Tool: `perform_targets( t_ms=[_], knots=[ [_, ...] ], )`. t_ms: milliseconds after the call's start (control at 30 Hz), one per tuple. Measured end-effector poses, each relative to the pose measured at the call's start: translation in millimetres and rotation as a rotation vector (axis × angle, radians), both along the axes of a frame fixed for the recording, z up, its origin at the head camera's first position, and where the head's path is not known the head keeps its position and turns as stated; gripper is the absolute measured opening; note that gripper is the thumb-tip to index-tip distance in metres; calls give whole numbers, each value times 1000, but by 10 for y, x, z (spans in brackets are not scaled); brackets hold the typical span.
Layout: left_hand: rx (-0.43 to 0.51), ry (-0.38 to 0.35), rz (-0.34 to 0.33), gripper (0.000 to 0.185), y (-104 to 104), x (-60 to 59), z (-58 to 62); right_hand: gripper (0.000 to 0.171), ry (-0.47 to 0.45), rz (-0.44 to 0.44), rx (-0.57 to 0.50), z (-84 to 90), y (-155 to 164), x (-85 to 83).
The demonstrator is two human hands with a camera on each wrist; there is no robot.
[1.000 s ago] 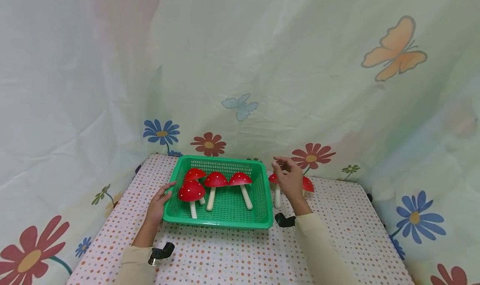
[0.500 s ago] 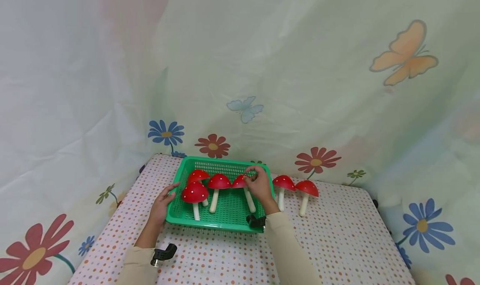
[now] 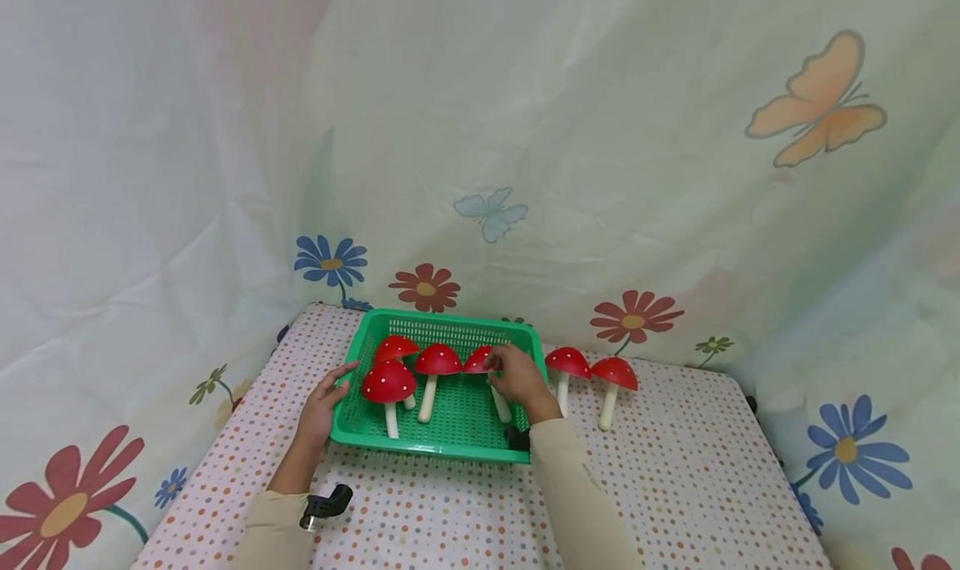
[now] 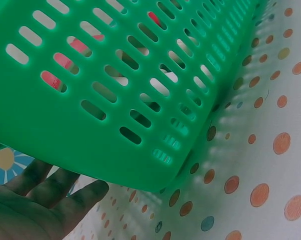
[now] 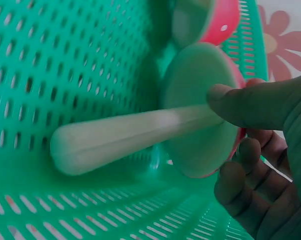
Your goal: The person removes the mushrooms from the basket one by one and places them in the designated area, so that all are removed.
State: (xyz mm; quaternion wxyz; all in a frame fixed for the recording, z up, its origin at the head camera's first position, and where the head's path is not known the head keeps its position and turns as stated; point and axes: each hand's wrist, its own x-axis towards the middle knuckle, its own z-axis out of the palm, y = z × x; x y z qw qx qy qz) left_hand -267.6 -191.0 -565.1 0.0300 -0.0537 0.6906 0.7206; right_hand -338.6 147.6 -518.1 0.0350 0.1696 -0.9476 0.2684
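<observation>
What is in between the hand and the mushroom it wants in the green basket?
Nothing. The right hand already pinches that mushroom by its cap, thumb on the underside beside the stem. It lies inside the green basket, with no other mushroom between hand and cap.

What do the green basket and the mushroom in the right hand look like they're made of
Green basket: molded plastic, semi-glossy, judging by its uniform slotted walls. Mushroom gripped by the right hand: smooth matte pale stem and flat underside, glossy red cap; probably painted wood or foam, but the look leaves it open.
</observation>
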Motion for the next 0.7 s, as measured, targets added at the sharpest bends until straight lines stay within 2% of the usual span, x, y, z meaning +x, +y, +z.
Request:
perform_targets(
  t_ms=[333, 700],
  knots=[
    [-1, 7, 5, 42, -14, -2, -3, 10, 37, -111, -12, -45, -9, -53],
    [19, 9, -16, 43, -5, -9, -5, 5, 98, -151, -42, -59, -6, -33]
  ],
)
